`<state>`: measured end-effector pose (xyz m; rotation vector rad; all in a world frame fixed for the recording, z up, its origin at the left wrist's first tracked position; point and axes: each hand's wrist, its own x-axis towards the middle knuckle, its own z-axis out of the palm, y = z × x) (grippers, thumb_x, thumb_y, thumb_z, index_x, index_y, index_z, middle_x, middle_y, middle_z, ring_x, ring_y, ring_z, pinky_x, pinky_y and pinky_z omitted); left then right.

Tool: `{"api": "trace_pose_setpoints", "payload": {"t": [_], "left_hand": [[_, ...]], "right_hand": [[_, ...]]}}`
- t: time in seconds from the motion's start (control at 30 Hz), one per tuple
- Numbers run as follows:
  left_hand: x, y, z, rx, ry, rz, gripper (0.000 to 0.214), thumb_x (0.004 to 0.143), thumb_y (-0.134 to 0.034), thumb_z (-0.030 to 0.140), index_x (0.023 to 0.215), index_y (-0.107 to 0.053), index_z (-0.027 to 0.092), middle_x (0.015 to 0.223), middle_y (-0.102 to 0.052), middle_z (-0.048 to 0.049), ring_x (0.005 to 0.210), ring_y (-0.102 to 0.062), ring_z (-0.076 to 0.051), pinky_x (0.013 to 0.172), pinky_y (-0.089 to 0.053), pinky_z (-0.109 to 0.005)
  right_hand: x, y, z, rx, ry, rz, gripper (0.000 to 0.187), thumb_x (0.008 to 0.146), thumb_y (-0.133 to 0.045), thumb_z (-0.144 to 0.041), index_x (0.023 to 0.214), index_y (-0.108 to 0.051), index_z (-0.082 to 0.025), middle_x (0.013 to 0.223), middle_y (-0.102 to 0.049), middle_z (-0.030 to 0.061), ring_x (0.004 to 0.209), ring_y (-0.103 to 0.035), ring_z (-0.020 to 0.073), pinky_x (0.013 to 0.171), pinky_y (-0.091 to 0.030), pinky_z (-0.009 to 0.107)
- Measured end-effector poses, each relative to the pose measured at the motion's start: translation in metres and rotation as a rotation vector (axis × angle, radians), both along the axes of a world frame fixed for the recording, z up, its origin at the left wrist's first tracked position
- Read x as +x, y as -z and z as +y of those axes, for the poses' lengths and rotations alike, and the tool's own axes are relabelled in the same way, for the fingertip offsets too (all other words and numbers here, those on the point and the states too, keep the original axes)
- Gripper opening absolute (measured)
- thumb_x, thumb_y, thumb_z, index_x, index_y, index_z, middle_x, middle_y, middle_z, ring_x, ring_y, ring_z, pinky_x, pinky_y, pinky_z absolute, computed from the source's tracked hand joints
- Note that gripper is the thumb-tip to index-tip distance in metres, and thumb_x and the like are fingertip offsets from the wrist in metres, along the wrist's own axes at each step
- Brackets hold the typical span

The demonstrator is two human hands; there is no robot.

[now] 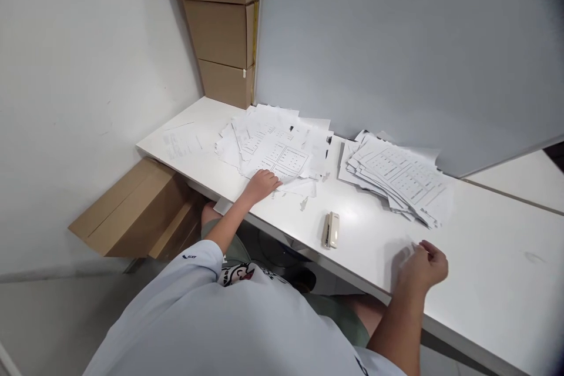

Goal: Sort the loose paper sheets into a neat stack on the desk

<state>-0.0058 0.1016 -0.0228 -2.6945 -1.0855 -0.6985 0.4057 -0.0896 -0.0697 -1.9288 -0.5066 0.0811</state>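
Note:
My left hand (262, 184) lies flat, fingers stretched out, on the near edge of a loose pile of printed paper sheets (275, 144) on the white table (484, 282). My right hand (423, 267) hovers over the bare tabletop near the front edge, its fingers curled together; nothing shows in them. A second fanned stack of printed sheets (399, 176) lies beyond my right hand. A cream stapler (331, 230) rests on the table between my two hands.
A grey partition panel (396, 41) stands behind the table. Cardboard boxes (220, 23) are stacked in the far corner, and flat cardboard (132, 211) leans under the table's left end. A single sheet (180, 142) lies at the far left.

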Motion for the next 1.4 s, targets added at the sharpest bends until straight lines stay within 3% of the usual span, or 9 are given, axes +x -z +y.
{"api": "trace_pose_setpoints", "payload": {"t": [0.33,0.5,0.6,0.7,0.83,0.97,1.1,1.23,1.4], "left_hand": [[-0.003,-0.018,-0.036,-0.118,0.004,-0.267,0.043,0.101,-0.032,0.036,0.068,-0.054,0.021,0.068,-0.060,-0.0062,0.072,-0.058,-0.020,0.078,-0.046,-0.038],[-0.019,-0.016,-0.118,-0.220,0.129,-0.374,0.026,0.095,-0.045,0.031,0.076,-0.062,0.023,0.079,-0.068,-0.0067,0.078,-0.064,-0.020,0.088,-0.050,-0.044],[-0.029,0.002,-0.154,-0.393,0.225,-0.421,0.022,0.090,-0.053,0.034,0.073,-0.065,0.028,0.079,-0.070,-0.0061,0.080,-0.067,-0.022,0.088,-0.053,-0.047],[-0.036,0.014,-0.168,-0.494,0.206,-0.530,0.029,0.092,-0.048,0.036,0.072,-0.068,0.033,0.080,-0.072,-0.0067,0.091,-0.069,-0.024,0.094,-0.051,-0.050],[-0.060,0.002,-0.161,-0.396,0.039,-0.690,0.031,0.092,-0.047,0.049,0.083,-0.073,0.035,0.090,-0.074,-0.0071,0.110,-0.065,-0.026,0.106,-0.042,-0.053],[-0.089,-0.014,-0.151,-0.248,-0.311,-0.875,0.062,0.063,-0.072,0.072,0.107,-0.069,0.029,0.112,-0.070,-0.0116,0.120,-0.058,-0.035,0.103,-0.045,-0.054],[-0.076,-0.009,-0.161,-0.628,-0.700,-1.372,0.070,0.075,-0.060,0.073,0.122,-0.057,0.022,0.115,-0.067,-0.0146,0.106,-0.067,-0.033,0.086,-0.056,-0.051],[-0.050,-0.007,-0.165,-1.180,-0.540,-1.588,0.058,0.070,-0.072,0.062,0.109,-0.066,0.019,0.099,-0.074,-0.0121,0.096,-0.071,-0.031,0.081,-0.059,-0.044],[-0.062,-0.024,-0.154,-1.049,-0.444,-1.498,0.058,0.065,-0.081,0.050,0.110,-0.068,0.016,0.107,-0.074,-0.0121,0.103,-0.069,-0.032,0.089,-0.056,-0.045]], "right_hand": [[-0.034,-0.033,-0.005,0.199,0.058,0.101,0.028,0.071,-0.054,-0.030,0.094,-0.066,-0.017,0.094,-0.065,0.0089,0.089,-0.062,0.0237,0.085,-0.048,0.041],[-0.157,-0.064,-0.052,0.165,-0.638,0.638,0.043,0.075,-0.065,-0.056,0.099,-0.071,-0.021,0.110,-0.067,0.0126,0.104,-0.061,0.0290,0.088,-0.049,0.043],[-0.227,-0.056,-0.059,0.108,-0.900,0.917,0.063,0.058,-0.074,-0.072,0.099,-0.074,-0.024,0.111,-0.069,0.0154,0.098,-0.065,0.0339,0.079,-0.052,0.046],[-0.255,-0.049,-0.046,0.167,-1.022,1.242,0.057,0.066,-0.074,-0.068,0.105,-0.072,-0.027,0.122,-0.066,0.0105,0.108,-0.062,0.0293,0.089,-0.049,0.043],[-0.258,-0.053,-0.021,0.219,-0.922,1.441,0.030,0.073,-0.077,-0.046,0.094,-0.071,-0.025,0.105,-0.072,0.0044,0.097,-0.065,0.0210,0.092,-0.048,0.037],[-0.274,-0.051,0.001,0.161,-0.826,1.598,0.023,0.068,-0.080,-0.034,0.085,-0.068,-0.024,0.092,-0.073,0.0008,0.089,-0.066,0.0185,0.092,-0.048,0.034],[-0.294,-0.046,0.010,0.105,-0.875,1.589,0.026,0.066,-0.081,-0.035,0.086,-0.068,-0.022,0.094,-0.073,0.0025,0.093,-0.066,0.0193,0.092,-0.047,0.033],[-0.298,-0.040,0.006,0.002,-0.930,1.536,0.027,0.065,-0.081,-0.038,0.081,-0.067,-0.021,0.087,-0.073,0.0037,0.089,-0.067,0.0201,0.089,-0.047,0.033],[-0.292,-0.036,0.000,0.087,-0.890,1.528,0.028,0.063,-0.084,-0.040,0.075,-0.067,-0.021,0.080,-0.071,0.0019,0.087,-0.067,0.0208,0.093,-0.046,0.037]]}}
